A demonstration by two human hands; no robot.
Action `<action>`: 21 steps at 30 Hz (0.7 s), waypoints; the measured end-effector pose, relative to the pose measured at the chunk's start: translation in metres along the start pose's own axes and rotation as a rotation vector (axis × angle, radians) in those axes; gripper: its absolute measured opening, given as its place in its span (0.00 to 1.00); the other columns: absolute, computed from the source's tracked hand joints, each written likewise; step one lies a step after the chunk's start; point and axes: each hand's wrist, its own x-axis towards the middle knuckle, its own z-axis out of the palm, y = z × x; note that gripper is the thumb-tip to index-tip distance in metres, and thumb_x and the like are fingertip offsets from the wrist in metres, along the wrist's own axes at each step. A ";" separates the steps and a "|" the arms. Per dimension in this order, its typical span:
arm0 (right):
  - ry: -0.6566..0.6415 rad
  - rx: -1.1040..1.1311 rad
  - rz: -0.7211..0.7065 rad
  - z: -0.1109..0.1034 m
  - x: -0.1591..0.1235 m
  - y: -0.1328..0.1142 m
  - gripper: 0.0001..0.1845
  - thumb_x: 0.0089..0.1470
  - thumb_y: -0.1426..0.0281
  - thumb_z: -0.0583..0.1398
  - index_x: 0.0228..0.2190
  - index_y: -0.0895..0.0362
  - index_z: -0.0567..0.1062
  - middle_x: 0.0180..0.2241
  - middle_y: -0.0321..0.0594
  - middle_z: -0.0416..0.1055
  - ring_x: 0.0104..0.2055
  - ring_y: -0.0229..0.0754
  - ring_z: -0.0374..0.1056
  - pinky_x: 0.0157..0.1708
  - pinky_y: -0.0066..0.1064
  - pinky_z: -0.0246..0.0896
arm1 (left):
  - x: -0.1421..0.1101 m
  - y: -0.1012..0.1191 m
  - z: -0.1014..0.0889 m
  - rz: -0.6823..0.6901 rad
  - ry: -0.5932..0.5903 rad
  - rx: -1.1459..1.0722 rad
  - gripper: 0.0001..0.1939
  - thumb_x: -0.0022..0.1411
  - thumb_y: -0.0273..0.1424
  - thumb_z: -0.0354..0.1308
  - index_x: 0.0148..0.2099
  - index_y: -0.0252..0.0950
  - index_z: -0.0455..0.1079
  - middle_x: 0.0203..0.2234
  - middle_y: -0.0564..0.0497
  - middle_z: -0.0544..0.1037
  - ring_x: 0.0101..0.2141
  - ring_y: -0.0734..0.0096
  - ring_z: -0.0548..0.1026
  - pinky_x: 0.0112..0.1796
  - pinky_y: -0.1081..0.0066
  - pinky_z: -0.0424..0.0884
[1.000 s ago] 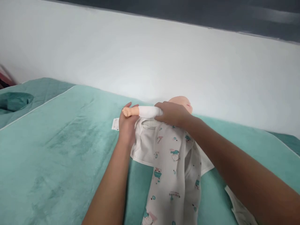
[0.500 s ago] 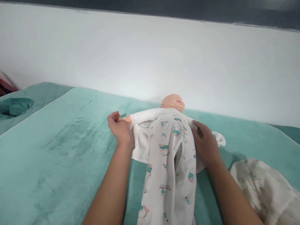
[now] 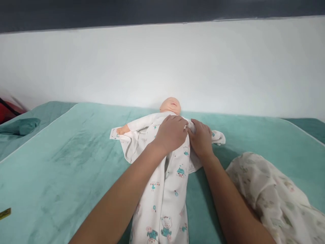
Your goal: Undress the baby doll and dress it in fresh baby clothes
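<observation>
A baby doll [image 3: 170, 105] lies on its back on a teal blanket [image 3: 63, 159], head toward the white wall. It wears a white printed sleepsuit [image 3: 165, 189], spread open at the sides. My left hand [image 3: 171, 134] rests on the doll's chest, fingers curled and pressed on the fabric near the collar. My right hand [image 3: 201, 139] sits just beside it, pinching the sleepsuit's edge at the doll's shoulder. The doll's bare left-side hand [image 3: 122, 130] sticks out of a white sleeve.
A second crumpled printed garment [image 3: 276, 196] lies at the lower right on the blanket. A dark teal cloth [image 3: 20, 126] and something red [image 3: 7, 113] sit at the far left. A white wall [image 3: 162, 64] runs behind the bed.
My left hand left the doll's outstretched arm and moved right onto its chest. My right hand shifted from the doll's side up to the collar. The view has tilted down and left.
</observation>
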 end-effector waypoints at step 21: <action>-0.063 0.029 -0.022 -0.006 0.001 0.001 0.25 0.47 0.79 0.52 0.47 0.54 0.71 0.50 0.46 0.72 0.50 0.52 0.63 0.52 0.43 0.50 | 0.047 0.005 0.009 -0.070 -0.357 0.385 0.16 0.59 0.30 0.54 0.49 0.32 0.69 0.50 0.41 0.70 0.52 0.58 0.69 0.52 0.60 0.61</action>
